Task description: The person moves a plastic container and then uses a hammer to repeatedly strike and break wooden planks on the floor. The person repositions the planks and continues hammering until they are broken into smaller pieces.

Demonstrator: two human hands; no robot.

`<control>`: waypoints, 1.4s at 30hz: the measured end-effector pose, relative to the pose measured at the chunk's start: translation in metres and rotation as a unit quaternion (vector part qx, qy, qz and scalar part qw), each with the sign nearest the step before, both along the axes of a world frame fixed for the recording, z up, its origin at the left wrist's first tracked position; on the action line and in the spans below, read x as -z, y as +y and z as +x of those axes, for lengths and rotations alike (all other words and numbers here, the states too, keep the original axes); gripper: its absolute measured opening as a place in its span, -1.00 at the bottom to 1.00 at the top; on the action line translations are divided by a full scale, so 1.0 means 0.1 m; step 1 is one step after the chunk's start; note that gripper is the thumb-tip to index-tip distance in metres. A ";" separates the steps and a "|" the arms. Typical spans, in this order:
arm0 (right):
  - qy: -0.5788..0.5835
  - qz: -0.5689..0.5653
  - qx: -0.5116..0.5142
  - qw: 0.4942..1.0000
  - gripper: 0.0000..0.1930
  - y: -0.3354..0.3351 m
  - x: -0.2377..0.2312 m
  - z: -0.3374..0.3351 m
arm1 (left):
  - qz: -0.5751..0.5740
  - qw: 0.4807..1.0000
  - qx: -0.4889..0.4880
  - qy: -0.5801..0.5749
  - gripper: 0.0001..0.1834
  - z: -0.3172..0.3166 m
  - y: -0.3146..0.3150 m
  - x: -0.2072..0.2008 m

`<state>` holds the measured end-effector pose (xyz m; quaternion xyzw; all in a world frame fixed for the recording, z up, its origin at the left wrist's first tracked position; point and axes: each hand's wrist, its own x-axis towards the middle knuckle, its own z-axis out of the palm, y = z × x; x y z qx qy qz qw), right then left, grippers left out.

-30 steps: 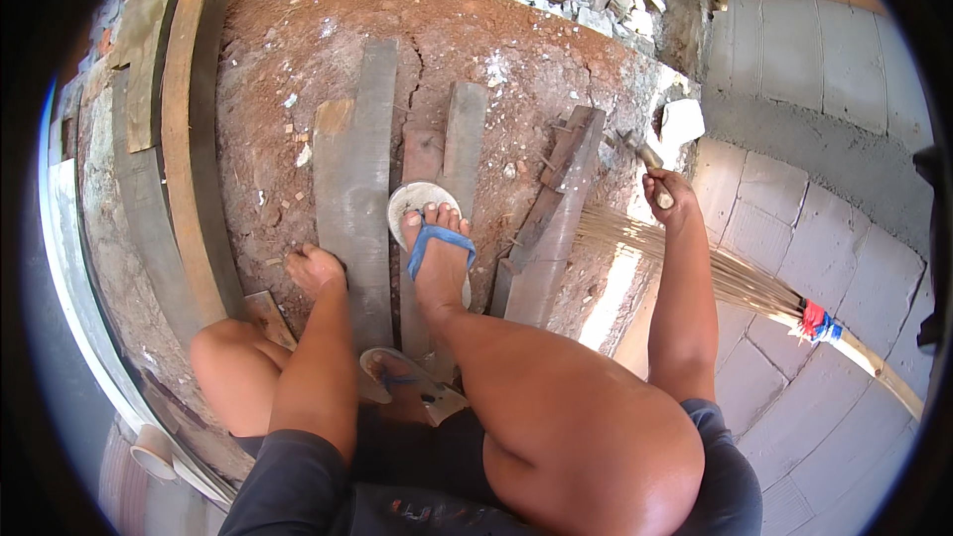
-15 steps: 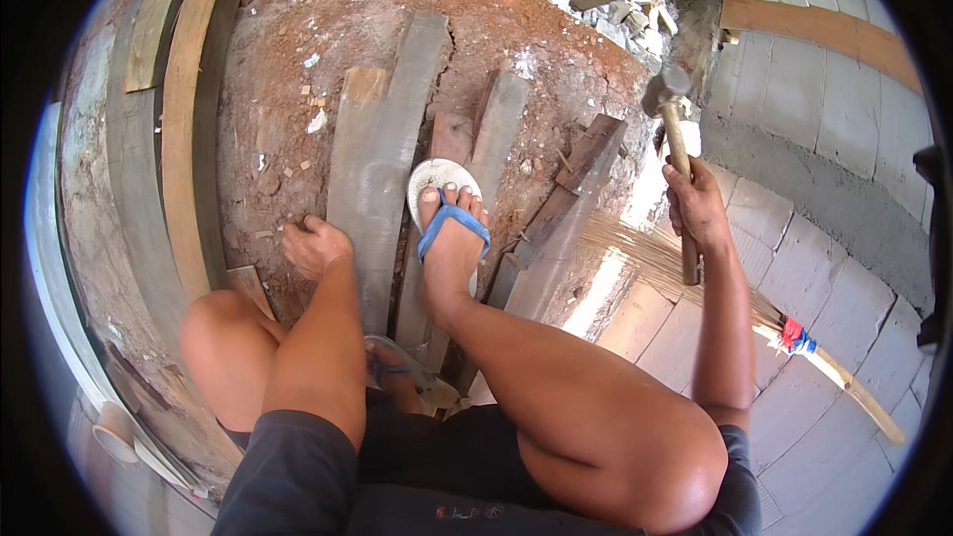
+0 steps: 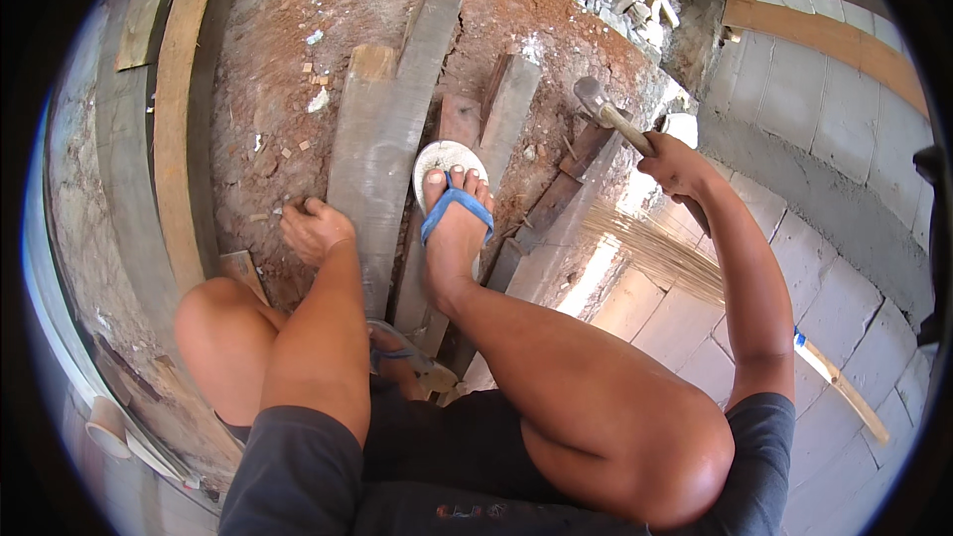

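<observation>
Our right hand clasps a wooden-handled hammer, its blunt metal head clear of the grip, near a rough, nail-studded plank. Our left hand curls over crumbly dirt beside a grey board; we cannot tell whether it grips anything. Our sandalled foot rests between; a bristly broom lies partly behind our right forearm.

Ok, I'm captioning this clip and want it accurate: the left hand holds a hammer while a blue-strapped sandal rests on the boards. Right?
Not quite: the hammer is in the right hand, as the head view shows. A blue-strapped sandal does rest on the boards.
</observation>
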<state>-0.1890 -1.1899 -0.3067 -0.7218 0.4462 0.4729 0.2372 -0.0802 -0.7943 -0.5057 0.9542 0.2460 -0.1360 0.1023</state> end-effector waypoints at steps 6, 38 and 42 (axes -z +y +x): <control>-0.135 -0.042 -0.007 0.990 -0.69 0.04 -0.01 0.00 | 0.015 1.000 0.011 -0.012 -0.63 -0.02 0.02 0.03; 0.066 -0.028 0.028 0.997 -0.70 0.07 0.10 -0.06 | -0.030 0.999 0.011 -0.001 -0.65 0.01 0.08 0.02; -0.006 -0.025 0.070 0.997 -0.72 0.15 0.03 0.05 | -0.015 1.000 0.013 -0.006 -0.64 -0.01 0.08 0.05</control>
